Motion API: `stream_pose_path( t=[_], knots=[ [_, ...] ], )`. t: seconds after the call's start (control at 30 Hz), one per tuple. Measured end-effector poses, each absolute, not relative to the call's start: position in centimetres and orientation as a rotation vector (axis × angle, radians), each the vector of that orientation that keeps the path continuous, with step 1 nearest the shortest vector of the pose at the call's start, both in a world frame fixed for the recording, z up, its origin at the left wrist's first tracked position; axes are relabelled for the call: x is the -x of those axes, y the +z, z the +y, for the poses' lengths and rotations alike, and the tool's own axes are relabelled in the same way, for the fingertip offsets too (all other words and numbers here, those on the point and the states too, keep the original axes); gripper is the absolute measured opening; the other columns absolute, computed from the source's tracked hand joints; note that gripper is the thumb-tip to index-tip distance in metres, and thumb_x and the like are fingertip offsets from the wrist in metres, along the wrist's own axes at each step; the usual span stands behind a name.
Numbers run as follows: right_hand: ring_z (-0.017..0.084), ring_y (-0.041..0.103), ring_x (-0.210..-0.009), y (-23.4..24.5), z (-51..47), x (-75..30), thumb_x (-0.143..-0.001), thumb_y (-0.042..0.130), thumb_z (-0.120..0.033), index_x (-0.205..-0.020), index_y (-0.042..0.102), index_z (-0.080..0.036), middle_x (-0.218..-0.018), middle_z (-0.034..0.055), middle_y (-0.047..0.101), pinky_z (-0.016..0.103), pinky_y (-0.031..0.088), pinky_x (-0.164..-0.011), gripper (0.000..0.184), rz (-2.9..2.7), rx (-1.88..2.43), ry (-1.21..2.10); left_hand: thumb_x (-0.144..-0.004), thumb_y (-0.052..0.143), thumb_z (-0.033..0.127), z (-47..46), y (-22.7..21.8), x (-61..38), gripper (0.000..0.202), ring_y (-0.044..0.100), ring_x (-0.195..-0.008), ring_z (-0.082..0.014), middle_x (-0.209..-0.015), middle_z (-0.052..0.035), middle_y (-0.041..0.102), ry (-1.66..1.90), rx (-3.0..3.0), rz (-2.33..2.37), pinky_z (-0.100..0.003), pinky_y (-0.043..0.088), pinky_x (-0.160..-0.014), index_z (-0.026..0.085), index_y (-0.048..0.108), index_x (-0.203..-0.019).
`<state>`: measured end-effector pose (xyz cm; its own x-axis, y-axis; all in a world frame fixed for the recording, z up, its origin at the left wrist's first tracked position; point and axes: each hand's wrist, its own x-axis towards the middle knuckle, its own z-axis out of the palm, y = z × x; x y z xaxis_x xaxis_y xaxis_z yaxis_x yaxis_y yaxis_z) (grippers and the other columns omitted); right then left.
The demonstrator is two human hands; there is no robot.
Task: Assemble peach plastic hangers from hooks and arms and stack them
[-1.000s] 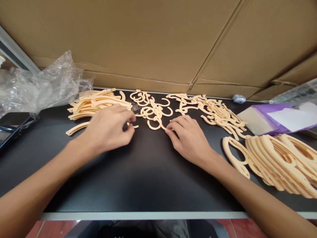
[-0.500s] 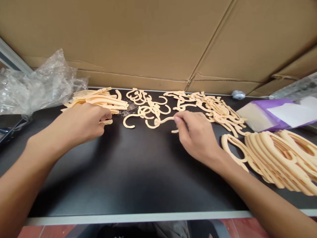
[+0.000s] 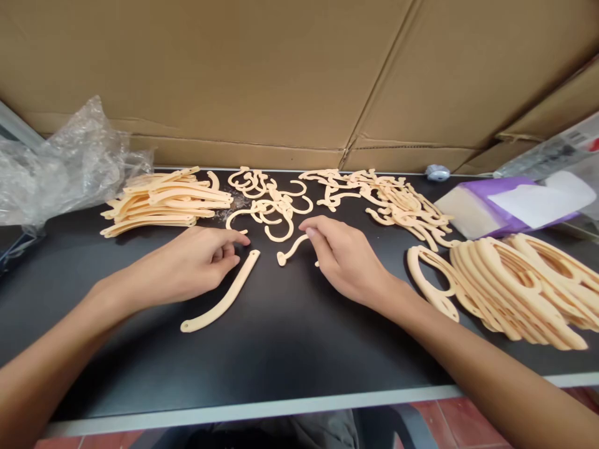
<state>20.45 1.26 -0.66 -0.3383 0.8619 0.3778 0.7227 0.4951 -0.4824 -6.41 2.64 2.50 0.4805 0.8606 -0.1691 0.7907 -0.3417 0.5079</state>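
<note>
My left hand (image 3: 196,262) rests on the black table (image 3: 281,349) with its fingers curled in and the index finger pointing right. A long curved cream strip (image 3: 219,299) lies flat just beside those fingers, fully visible. My right hand (image 3: 346,255) pinches the end of a small cream hook piece (image 3: 287,249) that rests on the table between the two hands. Behind my left hand is a stack of curved strips (image 3: 163,199). A loose cluster of hooks (image 3: 269,209) lies beyond both hands.
A second heap of small cream parts (image 3: 397,202) lies at the back right, and large oval-holed pieces (image 3: 510,287) are fanned out at the right. Crumpled clear plastic (image 3: 60,168) sits far left, a purple-and-white packet (image 3: 510,209) far right. Cardboard (image 3: 299,75) walls the back.
My left hand came back from the strip stack toward the middle, and one long strip now lies beside it. My right hand drew a hook piece out of the cluster toward me.
</note>
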Motion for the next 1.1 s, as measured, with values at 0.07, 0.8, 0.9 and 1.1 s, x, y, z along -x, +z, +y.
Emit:
stream_pose_path(
  t=[0.07,0.8,0.9,1.1],
  knots=[
    [0.022,0.067,-0.084,-0.6,1.3,-20.4,-0.102,0.047,-0.024,-0.105,0.067,-0.018,-0.097,0.0073,0.074,0.035,0.047,-0.079,0.021,-2.136,1.322,0.342,-0.093,0.053,0.049,2.4,2.5,5.9,0.04,0.059,-0.058,-0.0148,-0.071,0.0017,0.067,0.181,-2.201,1.377,-0.026,0.043,-0.053,0.024,0.069,-0.12],
    [0.012,0.056,-0.063,0.5,0.8,-20.3,-0.086,0.059,-0.013,-0.095,0.068,-0.019,-0.068,-0.0035,0.061,0.025,0.046,-0.064,0.014,-1.94,1.019,0.448,-0.101,0.048,0.015,0.2,2.6,4.0,0.02,0.067,-0.094,-0.0164,-0.102,-0.0007,0.073,0.475,-2.744,0.814,-0.032,0.045,-0.091,0.023,0.064,-0.109],
    [0.014,0.063,-0.071,0.2,0.9,-20.2,-0.088,0.059,-0.013,-0.093,0.07,-0.018,-0.079,0.0009,0.071,0.027,0.05,-0.069,0.013,-1.964,0.988,0.462,-0.097,0.044,0.002,-0.5,2.4,3.5,0.028,0.065,-0.108,-0.0188,-0.103,-0.0015,0.074,0.506,-2.877,0.651,-0.036,0.04,-0.099,0.021,0.063,-0.104],
    [0.015,0.069,-0.081,0.5,1.3,-20.5,-0.089,0.059,-0.014,-0.09,0.076,-0.017,-0.089,0.0051,0.076,0.03,0.053,-0.078,0.017,-1.902,1.01,0.51,-0.092,0.04,-0.006,-1.3,2.0,3.1,0.035,0.062,-0.115,-0.0191,-0.093,-0.0006,0.074,0.488,-2.734,0.547,-0.034,0.046,-0.097,0.02,0.064,-0.094]
  ],
)
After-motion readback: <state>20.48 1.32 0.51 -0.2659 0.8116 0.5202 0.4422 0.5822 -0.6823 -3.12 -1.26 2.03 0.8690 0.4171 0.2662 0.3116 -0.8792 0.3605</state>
